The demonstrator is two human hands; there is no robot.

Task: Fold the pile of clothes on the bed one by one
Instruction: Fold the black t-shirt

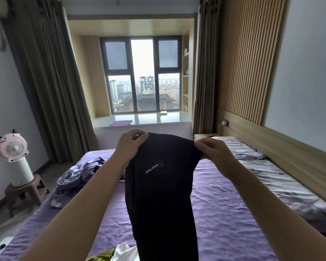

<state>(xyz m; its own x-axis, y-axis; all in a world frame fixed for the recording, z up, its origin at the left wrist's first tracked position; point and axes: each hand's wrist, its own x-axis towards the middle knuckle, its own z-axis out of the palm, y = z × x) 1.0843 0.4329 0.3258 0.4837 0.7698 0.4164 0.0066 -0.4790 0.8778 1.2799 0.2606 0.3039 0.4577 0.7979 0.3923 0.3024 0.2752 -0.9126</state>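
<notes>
In the head view, one black garment (162, 194) with small white lettering is held up above the purple bed (224, 204). Its top edge is pinched by both hands: the left hand (129, 146) at 11 o'clock, the right hand (213, 149) at 1 o'clock. The long axis hangs down toward 6 o'clock, equally near to both hands. One crumpled lilac pile (77, 174) lies at 9 o'clock; one white piece (124, 251) and one olive piece (104, 256) are seen at 7 o'clock.

Black garment (158, 194) looks like soft matt knit cloth, purple bed sheet (224, 204) is wrinkly matt cotton, right wall panel (252, 59) ribbed wood.
</notes>
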